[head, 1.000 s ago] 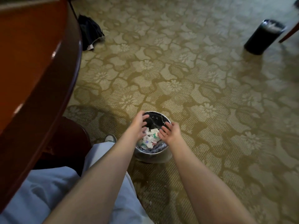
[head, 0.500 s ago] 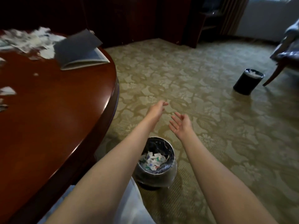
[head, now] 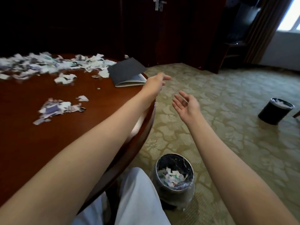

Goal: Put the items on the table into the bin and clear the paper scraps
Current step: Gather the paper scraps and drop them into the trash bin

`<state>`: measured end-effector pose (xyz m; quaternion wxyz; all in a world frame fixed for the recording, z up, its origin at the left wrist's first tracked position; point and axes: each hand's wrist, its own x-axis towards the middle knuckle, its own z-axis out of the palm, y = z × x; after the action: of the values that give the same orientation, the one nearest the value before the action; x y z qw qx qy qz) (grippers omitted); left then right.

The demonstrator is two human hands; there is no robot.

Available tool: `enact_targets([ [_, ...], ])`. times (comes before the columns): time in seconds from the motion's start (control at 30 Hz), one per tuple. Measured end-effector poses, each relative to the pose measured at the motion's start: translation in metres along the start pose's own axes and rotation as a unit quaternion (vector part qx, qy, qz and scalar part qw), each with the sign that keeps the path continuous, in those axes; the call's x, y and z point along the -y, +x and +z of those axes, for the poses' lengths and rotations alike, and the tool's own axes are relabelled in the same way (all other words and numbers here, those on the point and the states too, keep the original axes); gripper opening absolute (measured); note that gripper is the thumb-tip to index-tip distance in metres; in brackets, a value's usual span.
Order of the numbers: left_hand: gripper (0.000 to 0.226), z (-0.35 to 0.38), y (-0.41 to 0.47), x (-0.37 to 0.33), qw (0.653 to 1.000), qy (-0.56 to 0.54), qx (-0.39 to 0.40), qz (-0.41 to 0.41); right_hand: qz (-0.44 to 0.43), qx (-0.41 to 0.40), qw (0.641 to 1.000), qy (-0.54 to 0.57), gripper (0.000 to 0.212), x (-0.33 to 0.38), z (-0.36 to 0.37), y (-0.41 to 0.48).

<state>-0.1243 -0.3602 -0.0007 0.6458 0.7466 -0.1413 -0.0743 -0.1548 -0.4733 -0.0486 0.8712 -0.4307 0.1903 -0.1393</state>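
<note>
Two waste bins are counted: one round dark bin lined with plastic [head: 168, 160] and one black cylindrical bin [head: 269, 114]. One dark grey booklet [head: 126, 70] is seen on one round reddish-brown wooden table [head: 48, 151]. Two bare hands are seen, the left hand [head: 158, 80] and the right hand [head: 186, 106]. The torn white paper scraps [head: 40, 65] are too many to be counted.

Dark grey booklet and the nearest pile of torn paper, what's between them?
Head view: mostly bare red-brown wooden table, plus a small white paper scrap and a tiny white crumb.
</note>
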Motion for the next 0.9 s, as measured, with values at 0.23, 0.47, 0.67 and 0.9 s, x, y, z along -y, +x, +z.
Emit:
enact_targets([
  [0.23,0.041,-0.102,-0.022,0.007,0.988,0.121,-0.097,-0.001,0.0,0.08,0.996,-0.049,0.039,-0.021,0.069,-0.016],
  [0.47,0.044,-0.191,-0.051,0.026,0.94,0.302,-0.157,-0.006,-0.005,0.184,0.929,-0.319,0.037,-0.062,0.127,-0.027],
  [0.67,0.046,-0.253,-0.079,0.045,0.932,0.322,-0.155,-0.06,-0.092,0.31,0.769,-0.551,0.046,-0.09,0.16,-0.04],
  [0.9,0.106,-0.276,-0.108,0.066,0.88,0.463,0.005,-0.109,-0.149,0.422,0.536,-0.716,0.1,-0.119,0.181,-0.038],
])
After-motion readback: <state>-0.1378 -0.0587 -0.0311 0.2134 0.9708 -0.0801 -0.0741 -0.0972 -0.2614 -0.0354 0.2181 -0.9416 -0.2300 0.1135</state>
